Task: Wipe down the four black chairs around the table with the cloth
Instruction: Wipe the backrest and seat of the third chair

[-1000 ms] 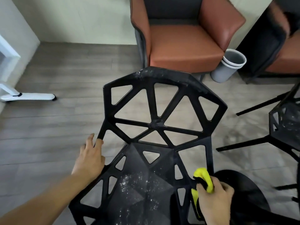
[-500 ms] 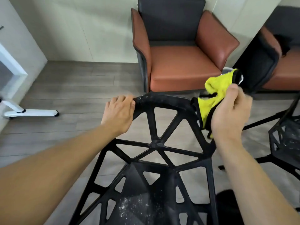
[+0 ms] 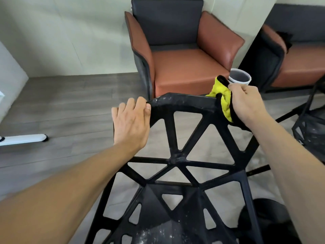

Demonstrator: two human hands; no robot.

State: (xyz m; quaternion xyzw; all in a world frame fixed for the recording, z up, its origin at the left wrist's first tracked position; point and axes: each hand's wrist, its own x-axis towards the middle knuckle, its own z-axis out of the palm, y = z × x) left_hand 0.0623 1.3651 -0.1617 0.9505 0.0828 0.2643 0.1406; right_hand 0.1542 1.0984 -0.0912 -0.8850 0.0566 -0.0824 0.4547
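Observation:
A black chair [image 3: 177, 161] with a lattice of triangular openings stands right in front of me, white dust speckling its top rail and seat. My left hand [image 3: 131, 123] grips the top left corner of the backrest. My right hand [image 3: 246, 103] holds a yellow cloth [image 3: 222, 95] with a black edge, pressed against the top right corner of the backrest. A second black chair [image 3: 311, 127] shows partly at the right edge, dusty too.
A brown leather armchair [image 3: 184, 64] stands against the wall just behind the chair, with a grey bin [image 3: 240, 78] beside it and another brown seat [image 3: 299, 67] at the right. A white stand foot [image 3: 22, 139] lies on the wooden floor at left.
My left hand rose from the seat's left edge to the backrest's top left corner. My right hand carried the cloth from the seat's right side up to the top right corner.

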